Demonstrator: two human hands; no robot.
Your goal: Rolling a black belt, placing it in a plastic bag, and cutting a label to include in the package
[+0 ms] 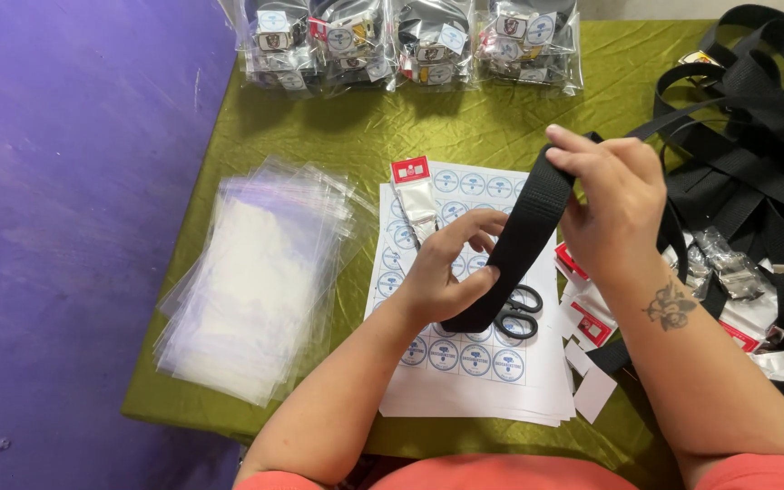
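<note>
A black webbing strap (pixel 526 231) runs slantwise above the table. My left hand (pixel 444 272) pinches its lower end between thumb and fingers. My right hand (pixel 612 201) grips the upper part, fingers curled over its top edge. Under the strap lies a stack of white sheets with round blue stickers (pixel 465 358). Black-handled scissors (pixel 517 313) rest on the sheets, partly hidden by the strap.
A pile of clear plastic bags (pixel 256 277) lies at the left on the green tablecloth (pixel 338 136). Packed bags of items (pixel 410 41) line the far edge. Loose black straps (pixel 755 127) heap at the right, with red-and-white cards (pixel 592 322) and small clear packets (pixel 728 268) nearby.
</note>
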